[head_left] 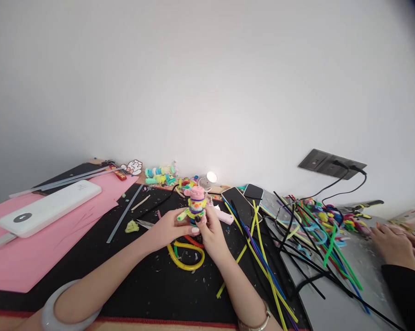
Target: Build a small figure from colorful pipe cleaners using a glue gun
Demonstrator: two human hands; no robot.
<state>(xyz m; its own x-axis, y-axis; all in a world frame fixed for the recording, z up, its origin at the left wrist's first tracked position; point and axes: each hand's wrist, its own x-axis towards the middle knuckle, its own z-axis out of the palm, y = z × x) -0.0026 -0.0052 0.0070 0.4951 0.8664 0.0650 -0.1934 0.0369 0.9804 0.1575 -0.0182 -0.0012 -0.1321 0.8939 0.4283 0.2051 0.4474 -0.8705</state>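
A small doll [196, 205] made of fuzzy pipe cleaners stands upright between my two hands. It has a pink top, a yellow face, a purple band and a yellow-green arm sticking out left. My left hand [169, 226] grips its lower left side with closed fingers. From the right, my right hand [209, 228] closes on the doll's body, thumb in front. Under the hands lies a thick yellow loop [186, 268] with red and green parts beside it. A pointed metal blade [144, 224] shows left of my left hand, its other end hidden.
On the left, a white power bank [52, 207] lies on pink sheets [17, 269]. Two phones [242, 204], loose pipe cleaners [262, 257] and pliers [369, 204] lie right. A small lamp [211, 177] glows by the wall. Another person's hand [394, 246] rests far right.
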